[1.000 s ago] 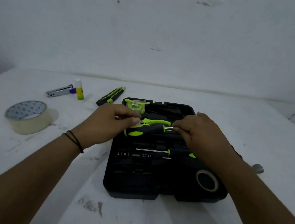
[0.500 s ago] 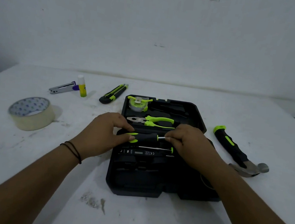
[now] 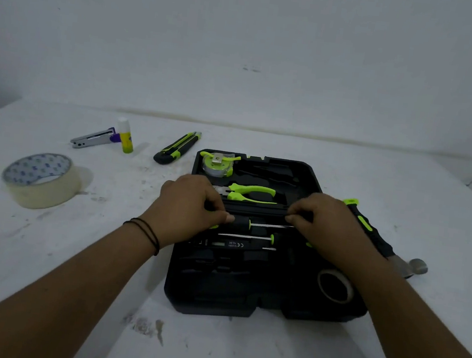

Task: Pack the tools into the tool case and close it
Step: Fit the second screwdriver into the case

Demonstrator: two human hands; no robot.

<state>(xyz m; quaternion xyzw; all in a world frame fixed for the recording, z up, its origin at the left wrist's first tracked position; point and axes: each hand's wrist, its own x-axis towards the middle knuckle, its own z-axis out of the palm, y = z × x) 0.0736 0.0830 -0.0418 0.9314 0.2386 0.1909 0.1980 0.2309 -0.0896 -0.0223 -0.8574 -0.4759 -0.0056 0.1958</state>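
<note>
screwdriver [image 3: 256, 224] between both hands, mid-case

My one head camera looks forward and down from close above the tool case [image 3: 258, 305], which sits centre frame, wall behind it, my forearms reaching in from below.

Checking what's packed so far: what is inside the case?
In the case: tape measure, pliers, two screwdrivers, tester, tape roll. Hands cover both handles' ends.
</note>
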